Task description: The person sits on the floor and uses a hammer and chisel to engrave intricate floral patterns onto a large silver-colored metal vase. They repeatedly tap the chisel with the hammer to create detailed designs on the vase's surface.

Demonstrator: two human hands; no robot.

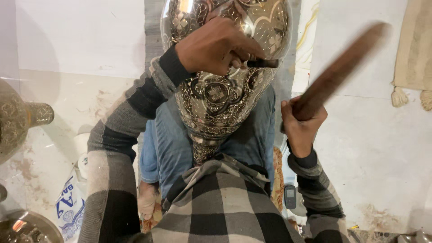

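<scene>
A large shiny metal vase (pixel 216 96) with engraved floral patterns lies across my lap, neck toward me. My left hand (pixel 216 47) rests on its belly and grips a short dark chisel (pixel 263 63), tip against the metal. My right hand (pixel 300 123) is closed around a long brown wooden stick (pixel 342 67), raised to the right of the vase and blurred by motion. I wear a grey and black checked top and blue jeans.
Another engraved metal vase (pixel 20 119) lies at the left edge. A round metal vessel (pixel 27 229) sits at bottom left beside a printed white bag (pixel 69 207). A small dark phone (pixel 290 196) lies on the pale floor. A fringed beige mat (pixel 414 49) is at the right.
</scene>
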